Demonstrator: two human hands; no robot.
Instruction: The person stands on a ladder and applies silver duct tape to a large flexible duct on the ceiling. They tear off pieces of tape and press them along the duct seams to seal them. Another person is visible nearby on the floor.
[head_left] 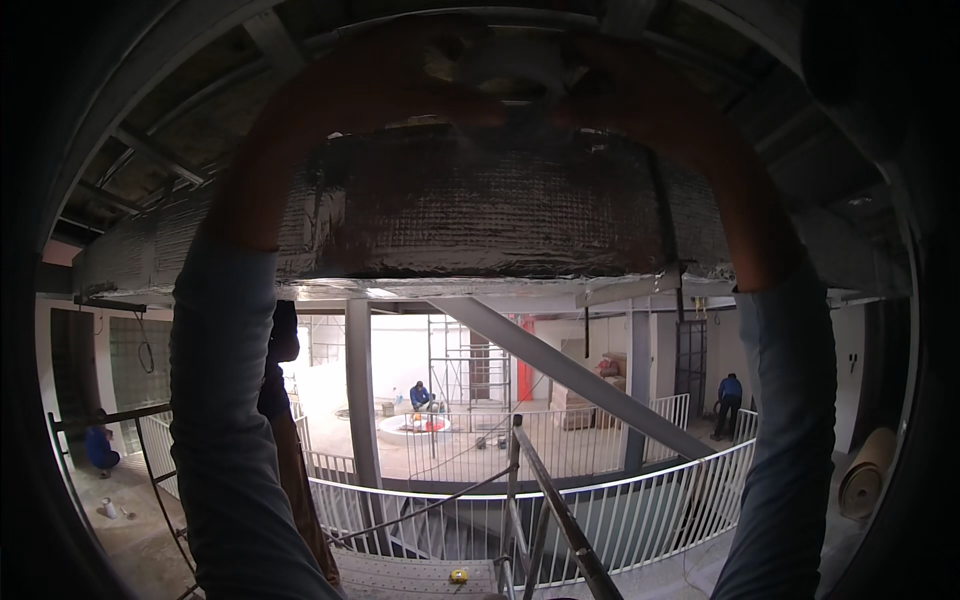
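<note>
Both my arms, in grey-blue sleeves, reach up to the top of the picture. My left hand (pixel 445 85) and my right hand (pixel 605 85) come close together above a long duct (pixel 480 210) wrapped in silver foil insulation. Between them is a pale, rounded shape (pixel 515 65) that I cannot make out. Deep shadow and blur hide the fingers, so their grip does not show. A dark vertical strap or rod (pixel 660 210) crosses the duct's face near my right forearm.
Metal scaffold rails (pixel 545 480) rise before me from a plank platform (pixel 420 577) bearing a yellow tape measure (pixel 458 576). Someone in brown trousers (pixel 292 480) stands beside my left arm. Beyond are a curved white railing (pixel 640 510), a diagonal steel beam (pixel 570 370) and several people.
</note>
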